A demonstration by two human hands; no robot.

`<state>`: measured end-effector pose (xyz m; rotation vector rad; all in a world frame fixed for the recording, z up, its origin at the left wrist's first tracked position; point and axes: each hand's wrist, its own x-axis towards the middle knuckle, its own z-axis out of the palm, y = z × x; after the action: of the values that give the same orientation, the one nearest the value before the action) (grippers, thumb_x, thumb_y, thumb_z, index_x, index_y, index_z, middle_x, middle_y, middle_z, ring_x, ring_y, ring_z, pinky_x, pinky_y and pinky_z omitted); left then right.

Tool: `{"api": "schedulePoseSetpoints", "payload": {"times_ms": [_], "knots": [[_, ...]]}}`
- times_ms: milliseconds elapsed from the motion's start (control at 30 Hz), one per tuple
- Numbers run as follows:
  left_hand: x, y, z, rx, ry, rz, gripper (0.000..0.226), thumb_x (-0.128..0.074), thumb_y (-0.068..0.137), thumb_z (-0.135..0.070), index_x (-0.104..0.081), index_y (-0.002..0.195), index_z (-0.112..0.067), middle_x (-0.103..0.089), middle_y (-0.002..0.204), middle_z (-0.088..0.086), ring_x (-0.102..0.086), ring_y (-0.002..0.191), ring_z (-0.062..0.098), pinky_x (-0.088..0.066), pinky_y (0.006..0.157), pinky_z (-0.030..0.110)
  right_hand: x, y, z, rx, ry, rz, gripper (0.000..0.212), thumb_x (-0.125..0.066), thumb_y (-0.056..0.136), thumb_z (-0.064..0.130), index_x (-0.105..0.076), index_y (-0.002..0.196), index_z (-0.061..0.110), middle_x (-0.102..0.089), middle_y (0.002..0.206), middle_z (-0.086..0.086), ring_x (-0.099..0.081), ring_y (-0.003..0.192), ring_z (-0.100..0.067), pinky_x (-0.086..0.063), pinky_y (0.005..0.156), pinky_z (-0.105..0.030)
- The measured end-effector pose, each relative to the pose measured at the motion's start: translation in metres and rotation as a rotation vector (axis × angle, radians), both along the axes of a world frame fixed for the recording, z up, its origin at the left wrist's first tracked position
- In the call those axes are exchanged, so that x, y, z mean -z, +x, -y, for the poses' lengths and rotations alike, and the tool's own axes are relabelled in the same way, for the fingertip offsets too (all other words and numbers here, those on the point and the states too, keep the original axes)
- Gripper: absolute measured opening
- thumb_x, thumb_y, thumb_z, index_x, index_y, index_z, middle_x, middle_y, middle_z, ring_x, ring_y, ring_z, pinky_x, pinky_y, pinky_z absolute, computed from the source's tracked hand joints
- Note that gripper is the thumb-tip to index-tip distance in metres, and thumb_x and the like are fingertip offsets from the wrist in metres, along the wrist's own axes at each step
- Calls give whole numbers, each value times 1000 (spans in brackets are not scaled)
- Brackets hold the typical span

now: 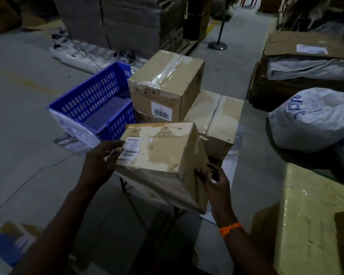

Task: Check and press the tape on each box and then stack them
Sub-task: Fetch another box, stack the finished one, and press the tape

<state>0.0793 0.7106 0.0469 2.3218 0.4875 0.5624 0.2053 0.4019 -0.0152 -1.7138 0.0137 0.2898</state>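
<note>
Floor: grey concrete is stretching around the work spot, with tall stacks of flattened cardboard standing at the far side.
Yellow bundle: a big wrapped block is sitting at the near right.
White sack: it is lying on the right, well apart from the table.
Table: a small folding one is carrying the crate and the boxes.
Blue crate: it is standing on the table's left part, just beside the stacked boxes.
Flat box: it is lying on the table's right part, touching the stack.
Taped box: it is sitting upright on a lower box, with clear tape running across its top.
Held box: it is hanging tilted over the table's near edge, between both hands; whether it is touching the table I cannot tell.
Left hand: its fingers are clamping the held box's left edge by the white label.
Right hand: its fingers are spreading apart against the box's right side; an orange band is circling the wrist.
</note>
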Motion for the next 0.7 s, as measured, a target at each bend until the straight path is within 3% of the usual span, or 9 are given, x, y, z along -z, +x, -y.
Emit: {"api": "schedulePoseSetpoints", "payload": {"times_ms": [67,100,167,233,333,400,500,600,700], "knots": [[2,-2,-10,11,143,-76,34,-67,92,0,-70,116,-24,-70,117,4,-67,105,22,-48,81,25,14,5,-4,50,-120,-200,112,-85,53,79,-53,144,21,-60,138,-3,-60,121,-25,-55,99,-46],[0,-3,-13,-13,145,-115,28,-66,94,-6,-71,115,-24,-71,117,6,-67,104,24,-47,79,25,24,9,-2,46,-117,-327,123,-83,49,83,-47,149,21,-58,141,-6,-59,122,-29,-54,99,-49],[-11,-2,-14,-84,87,-222,18,-60,100,-33,-70,115,-28,-71,113,3,-65,100,19,-43,73,22,31,8,1,-1,0,-521,98,-83,71,67,-50,149,17,-64,137,-9,-63,115,-29,-55,86,-42],[-25,1,-4,-73,7,-309,40,-44,102,-51,-70,113,-24,-67,105,-3,-60,93,11,-40,69,20,33,4,1,-79,172,-564,62,-79,85,43,-62,139,17,-74,122,-7,-70,109,-28,-55,75,-36],[-43,7,21,3,-207,-186,49,-34,107,-46,-67,111,-9,-64,101,-3,-59,87,-9,-41,70,6,32,-3,-1,-113,258,-465,73,-91,68,44,-66,133,19,-77,118,-5,-72,111,-27,-59,72,-34],[-48,9,27,17,-332,-100,45,-32,107,-54,-67,118,-28,-66,109,-11,-57,91,-18,-44,78,7,26,-8,-4,-114,312,-420,72,-92,68,44,-67,131,18,-76,119,-6,-72,112,-25,-60,72,-32],[-49,7,30,5,-417,-54,26,-39,104,-58,-58,121,-55,-65,103,-24,-59,90,-14,-47,82,15,16,-7,0,-107,356,-342,33,-72,94,20,-69,126,18,-77,116,-3,-73,107,-17,-63,74,-30],[-34,1,30,-22,-455,-100,42,-55,102,-36,-48,143,-41,-61,112,-7,-60,78,-3,-47,62,6,4,1,17,-74,312,-227,31,-67,97,15,-69,128,17,-78,114,-1,-74,104,-14,-64,82,-34],[-2,-4,33,-40,-498,-187,58,-66,96,-35,-43,149,-35,-57,132,-2,-61,94,-4,-53,65,12,-2,11,35,-50,195,-97,37,-70,96,14,-68,133,16,-78,115,-1,-74,106,-19,-63,86,-39]]}}
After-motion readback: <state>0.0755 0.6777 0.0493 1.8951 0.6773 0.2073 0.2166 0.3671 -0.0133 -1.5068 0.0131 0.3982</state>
